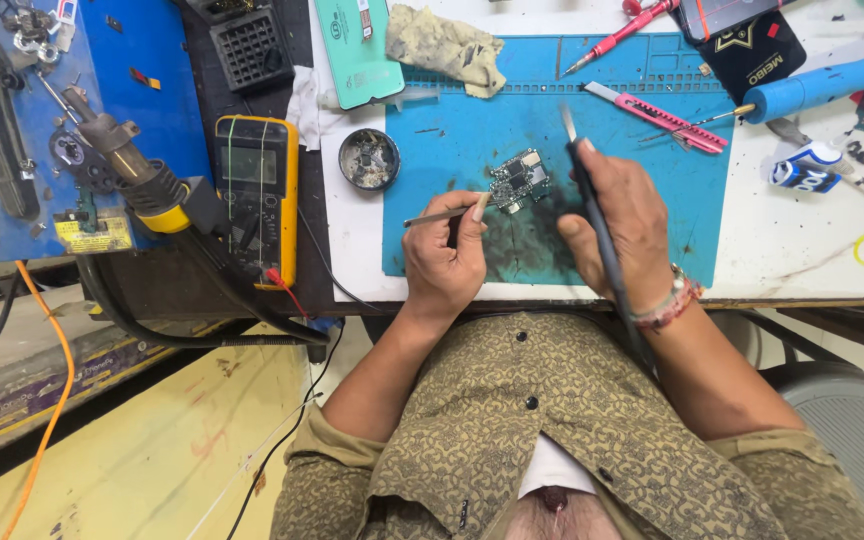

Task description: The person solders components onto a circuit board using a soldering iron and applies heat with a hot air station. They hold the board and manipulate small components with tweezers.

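Your left hand (pixel 439 258) and right hand (pixel 624 222) rested on the mat (pixel 652 200), the circuit board (pixel 519 181) between them. Tweezers (pixel 442 214) lay in your left hand, a soldering iron (pixel 592 210) in your right. A multimeter (pixel 257 195) stood left of the mat, a round tin (pixel 369 159) between them.

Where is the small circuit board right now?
In the head view, the circuit board lies on the blue work mat, just above centre, between the left hand holding tweezers and the right hand holding a soldering iron.
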